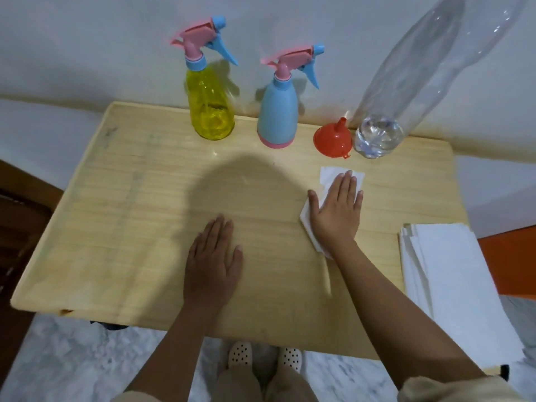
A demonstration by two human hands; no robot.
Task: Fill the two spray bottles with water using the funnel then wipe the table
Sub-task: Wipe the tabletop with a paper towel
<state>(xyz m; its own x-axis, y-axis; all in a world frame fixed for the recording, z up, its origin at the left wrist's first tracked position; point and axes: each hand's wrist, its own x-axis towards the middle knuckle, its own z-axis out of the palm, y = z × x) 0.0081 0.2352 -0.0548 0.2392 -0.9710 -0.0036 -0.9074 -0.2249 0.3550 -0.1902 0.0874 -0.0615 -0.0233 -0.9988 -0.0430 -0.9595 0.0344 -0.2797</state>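
Note:
A yellow spray bottle [210, 110] and a light blue spray bottle [278, 111] stand upright at the back of the wooden table [116, 227], both with pink and blue trigger heads on. An orange funnel [333, 139] sits mouth down to the right of the blue one. Beside it stands a tall clear plastic bottle [380, 134] with a little water at its bottom. My right hand [336, 211] presses flat on a white paper towel [329, 175] on the table's right half. My left hand [213, 262] rests flat on the bare wood near the front.
A stack of white paper towels [452, 285] lies at the table's right front corner. A white wall runs right behind the bottles. Below the front edge I see a marble floor and my slippered feet [264, 356].

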